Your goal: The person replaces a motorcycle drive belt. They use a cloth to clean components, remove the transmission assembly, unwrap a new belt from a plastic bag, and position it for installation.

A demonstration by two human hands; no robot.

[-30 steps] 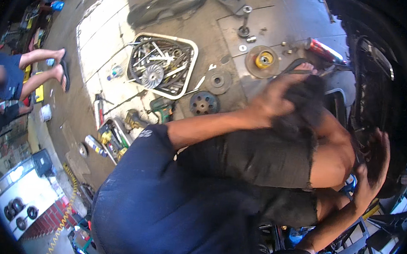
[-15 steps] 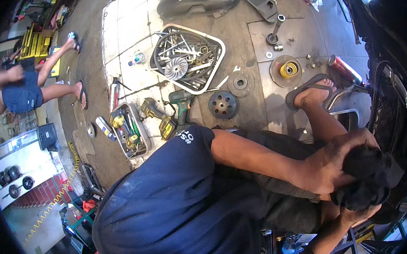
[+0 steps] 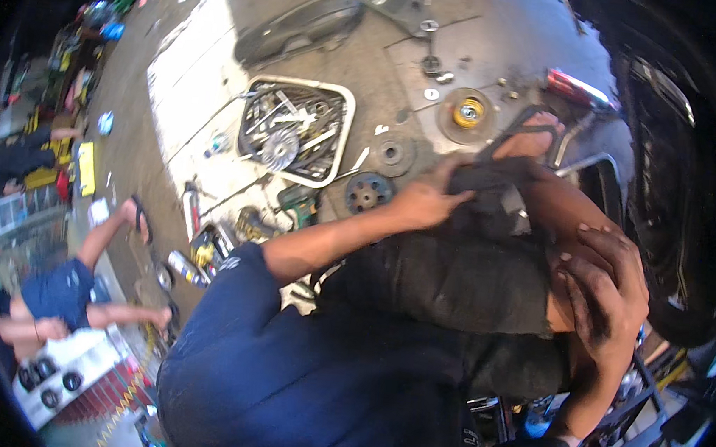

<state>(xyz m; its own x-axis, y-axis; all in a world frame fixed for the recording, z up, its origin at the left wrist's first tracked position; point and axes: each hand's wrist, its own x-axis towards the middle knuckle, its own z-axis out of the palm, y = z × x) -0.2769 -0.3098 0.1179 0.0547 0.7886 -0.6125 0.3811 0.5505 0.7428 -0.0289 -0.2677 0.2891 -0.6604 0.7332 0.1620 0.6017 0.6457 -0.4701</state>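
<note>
My left hand (image 3: pixel 428 197) grips a dark cloth (image 3: pixel 496 197) held above my legs, near my sandalled foot (image 3: pixel 528 132). My right hand (image 3: pixel 604 279) is beside my bare knee at the right, its grimy fingers bent but apart, with no object visible in them. Beyond the cloth a yellow spring (image 3: pixel 467 111) stands on a round metal plate. Left of it are a grey flanged disc (image 3: pixel 391 151), a drum with holes (image 3: pixel 367 193) and a tray (image 3: pixel 346 116) of tools and metal parts.
Black vehicle bodywork (image 3: pixel 659 190) borders my right side. On the floor lie a dark curved panel (image 3: pixel 298 31), a red spray can (image 3: pixel 574 87), a small tool tray (image 3: pixel 212 240) and a green power drill (image 3: pixel 296 205). Co-workers (image 3: pixel 58 291) are at the left.
My left hand has moved up and left with the cloth since the last frame, where both hands were together at it. My right hand has come away from it. The co-workers have shifted.
</note>
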